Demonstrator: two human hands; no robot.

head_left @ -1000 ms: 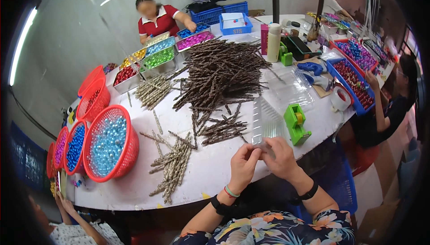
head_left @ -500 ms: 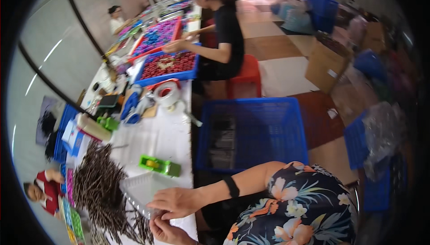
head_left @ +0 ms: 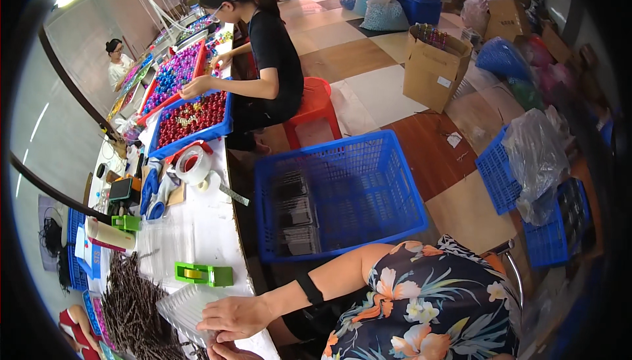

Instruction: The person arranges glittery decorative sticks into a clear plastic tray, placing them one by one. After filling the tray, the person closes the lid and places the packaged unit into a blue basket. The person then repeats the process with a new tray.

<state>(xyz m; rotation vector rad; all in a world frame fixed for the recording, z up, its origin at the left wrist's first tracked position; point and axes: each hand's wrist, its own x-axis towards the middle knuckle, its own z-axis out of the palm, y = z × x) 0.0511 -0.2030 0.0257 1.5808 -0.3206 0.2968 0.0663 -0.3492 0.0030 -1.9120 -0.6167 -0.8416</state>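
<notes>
My right hand [head_left: 236, 317] reaches in over the white table, fingers bent down at the near edge of a clear ribbed plastic tray [head_left: 184, 304]. Just below it, my left hand [head_left: 230, 352] is partly cut off by the lower edge, its fingertips meeting the right ones at the same tray edge. Both hands look closed on the tray; any small thing between the fingertips is hidden. Beside the tray lies a heap of thin dark brown twig-like stems [head_left: 135, 304]. A green tape dispenser [head_left: 204, 274] sits just beyond the tray.
More clear trays [head_left: 164, 248] lie behind the dispenser. A wide tape roll [head_left: 193, 166] and blue-handled tools [head_left: 153, 192] are farther along. A large blue crate [head_left: 349, 195] stands beside the table. A co-worker [head_left: 266, 57] sits at trays of shiny beads [head_left: 197, 113]; another person's red sleeve [head_left: 79, 327] shows across.
The view has swung, so the table and my hands appear farther left and lower. My hands stay together at the tray's edge.
</notes>
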